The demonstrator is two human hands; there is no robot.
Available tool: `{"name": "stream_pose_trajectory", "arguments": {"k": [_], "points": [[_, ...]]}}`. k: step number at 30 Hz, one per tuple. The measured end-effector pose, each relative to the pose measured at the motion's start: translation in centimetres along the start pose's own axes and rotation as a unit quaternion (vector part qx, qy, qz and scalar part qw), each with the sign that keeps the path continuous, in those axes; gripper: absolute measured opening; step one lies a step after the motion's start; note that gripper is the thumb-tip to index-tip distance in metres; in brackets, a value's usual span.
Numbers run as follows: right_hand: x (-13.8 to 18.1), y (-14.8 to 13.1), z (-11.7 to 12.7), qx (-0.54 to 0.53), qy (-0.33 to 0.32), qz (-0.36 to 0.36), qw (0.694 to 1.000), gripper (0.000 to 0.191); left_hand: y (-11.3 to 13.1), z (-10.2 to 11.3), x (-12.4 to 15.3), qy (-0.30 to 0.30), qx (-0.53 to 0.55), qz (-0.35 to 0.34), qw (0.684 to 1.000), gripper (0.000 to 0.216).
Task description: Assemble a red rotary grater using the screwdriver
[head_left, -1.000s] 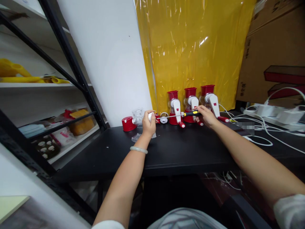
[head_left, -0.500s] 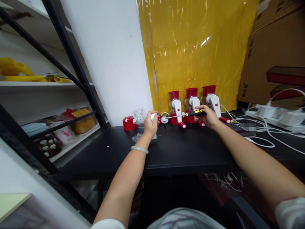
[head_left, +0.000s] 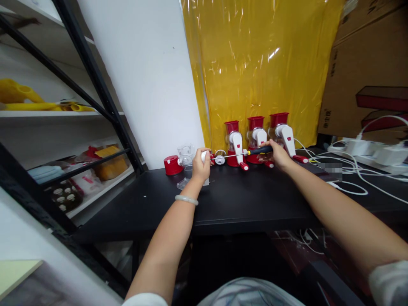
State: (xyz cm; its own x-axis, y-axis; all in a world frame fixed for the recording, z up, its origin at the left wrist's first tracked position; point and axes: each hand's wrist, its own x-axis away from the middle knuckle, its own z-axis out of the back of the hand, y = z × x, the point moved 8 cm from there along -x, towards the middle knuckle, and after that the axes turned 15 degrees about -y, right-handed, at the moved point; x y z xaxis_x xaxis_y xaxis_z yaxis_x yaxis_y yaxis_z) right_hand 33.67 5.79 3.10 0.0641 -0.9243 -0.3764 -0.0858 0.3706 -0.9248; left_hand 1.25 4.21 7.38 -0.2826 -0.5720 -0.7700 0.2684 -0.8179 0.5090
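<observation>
My left hand (head_left: 200,169) is closed around a small white and red plastic part (head_left: 204,157), which my fingers mostly cover. In my right hand (head_left: 278,154) is a screwdriver (head_left: 262,150) with a dark and yellow handle. Its long shaft points left, and the tip meets the part at my left fingers. Behind the shaft stands a metal grater drum (head_left: 219,156). Left of my hand are a red base (head_left: 172,165) and a clear plastic housing (head_left: 185,154). A flat clear piece (head_left: 182,183) lies in front of them.
Three red and white rotary graters (head_left: 235,142) line the back of the black table (head_left: 248,195). White cables (head_left: 353,168) and a power strip (head_left: 369,155) lie at right. A black-framed shelf (head_left: 105,97) stands at left, a yellow plastic curtain (head_left: 261,63) behind.
My right fingers have shifted around the screwdriver handle, which now shows its dark side instead of the yellow marking. My left hand stays almost in place.
</observation>
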Motion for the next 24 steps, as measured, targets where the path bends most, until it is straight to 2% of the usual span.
{"name": "stream_pose_trajectory", "arguments": {"k": [3,7,12,15,17,19,24], "points": [[-0.10,-0.07,-0.05,-0.039,-0.006,-0.003,0.999,0.018,-0.07,-0.06,-0.02,-0.002,0.003,0.001,1.000,0.032],[-0.04,-0.43,0.33,-0.037,0.011,0.024,0.999,0.013,-0.14,-0.34,-0.05,-0.014,0.014,0.001,1.000,0.032],[0.05,-0.12,0.04,0.000,-0.014,0.030,0.999,0.033,0.15,-0.12,-0.02,-0.006,0.011,-0.003,1.000,0.032],[0.16,0.20,0.05,0.056,-0.013,0.015,0.998,0.051,0.35,-0.08,-0.04,-0.006,0.008,-0.002,1.000,0.032],[0.15,0.09,0.03,0.067,-0.010,0.022,0.997,0.056,0.40,-0.16,-0.07,-0.011,0.011,-0.001,1.000,0.032],[0.08,-0.19,0.14,0.045,0.002,0.038,0.998,0.052,0.39,-0.27,-0.09,-0.014,0.017,0.002,1.000,0.032],[-0.26,-0.38,0.29,-0.040,0.006,0.040,0.998,0.021,-0.06,-0.67,-0.10,-0.025,0.037,0.022,0.999,0.034]]}}
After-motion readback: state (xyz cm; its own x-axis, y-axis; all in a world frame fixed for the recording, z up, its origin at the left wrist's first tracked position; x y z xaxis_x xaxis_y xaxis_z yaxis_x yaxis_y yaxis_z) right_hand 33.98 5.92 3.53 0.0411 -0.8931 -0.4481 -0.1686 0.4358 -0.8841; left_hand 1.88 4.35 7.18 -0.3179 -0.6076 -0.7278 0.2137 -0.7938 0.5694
